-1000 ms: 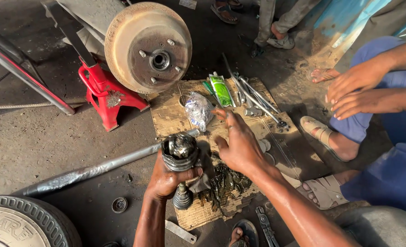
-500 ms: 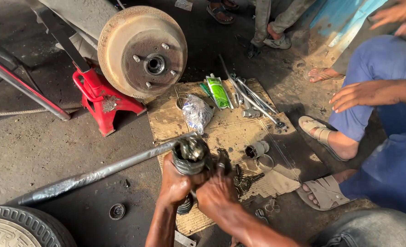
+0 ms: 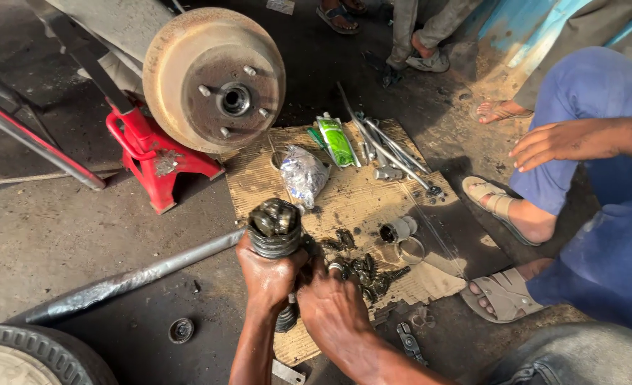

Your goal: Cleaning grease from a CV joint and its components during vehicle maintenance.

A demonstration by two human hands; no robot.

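Your left hand (image 3: 267, 274) clenched round greasy CV joint (image 3: 275, 227), joint upright at near edge of cardboard sheet (image 3: 359, 192) on floor. Your right hand (image 3: 335, 308) just right of it, fingers curled against joint's lower part; whether grasping, cannot tell. Axle shaft (image 3: 134, 276) runs off left along floor. Small greasy parts (image 3: 367, 274) just right of hands. Brake drum (image 3: 213, 77) and red jack stand (image 3: 152, 153) far left. Another person's hand (image 3: 555, 141) rests on knee, far right.

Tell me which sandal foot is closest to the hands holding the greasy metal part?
The lower sandal, beside the cardboard's bottom right corner. It lies nearest the right hand. The other sandal sits higher up, and the feet at the top are farther still.
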